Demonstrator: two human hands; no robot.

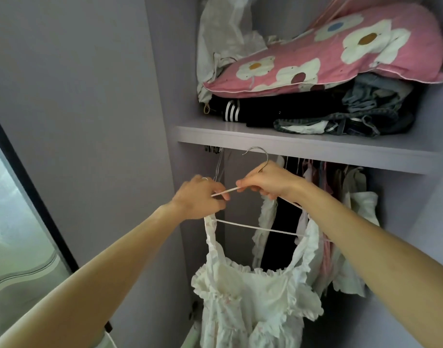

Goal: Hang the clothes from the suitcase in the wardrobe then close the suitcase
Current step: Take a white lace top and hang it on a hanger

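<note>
Dress [253, 297] on hanger [260, 228]; wardrobe [162, 96] shelf [303, 144] holds pillow [340, 51], clothes [290, 109].

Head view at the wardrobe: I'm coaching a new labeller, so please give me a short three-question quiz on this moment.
1. True or false: only the right hand holds the hanger.
2. What lies on top of the folded clothes on the shelf? A) a pink flowered pillow B) a suitcase C) a shoebox
3. Fill in: the white dress hangs from the hanger by its two ____.
Key: 1 false, the left hand pinches it too; 2 A; 3 straps.
</note>
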